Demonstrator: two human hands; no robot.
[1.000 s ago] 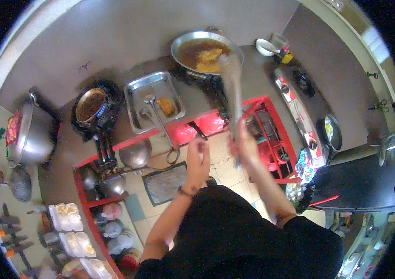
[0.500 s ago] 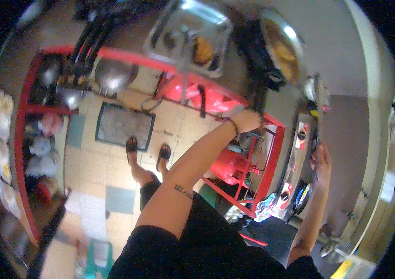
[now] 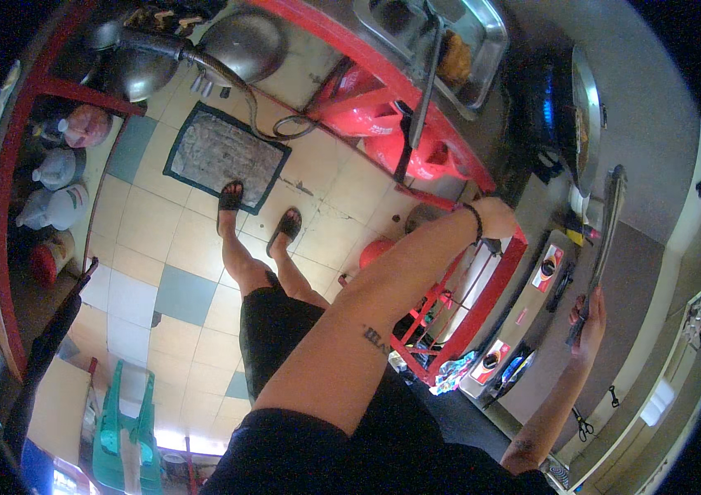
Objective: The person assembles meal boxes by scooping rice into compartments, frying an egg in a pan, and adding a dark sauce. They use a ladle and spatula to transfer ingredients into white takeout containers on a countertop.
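My left hand [image 3: 495, 218] reaches across to the red-edged counter, closed around the dark handle of a black pan [image 3: 550, 103]. The pan sits tilted, showing its dark outer side and the bright rim; only a sliver of the food inside shows. My right hand [image 3: 588, 323] is closed on the lower end of a long metal utensil [image 3: 610, 223] that looks like tongs. Its far tip points up beside the pan, apart from it. Left of the pan, a metal tray [image 3: 491, 62] holds golden fried food [image 3: 454, 59], and another long utensil [image 3: 426, 91] leans over its edge.
A two-burner gas stove [image 3: 517, 318] stands right of the red frame [image 3: 482, 309]. Red bags [image 3: 416, 153] hang under the counter. Large woks [image 3: 243, 48] and a hose [image 3: 256, 107] are at upper left, above a floor mat [image 3: 227, 157]. A green plastic chair [image 3: 125, 429] stands lower left.
My view has shifted, moving the scene within the picture. The pan now appears more edge-on, hiding most of its food. Both hands keep their holds, and the long utensil shows more clearly.
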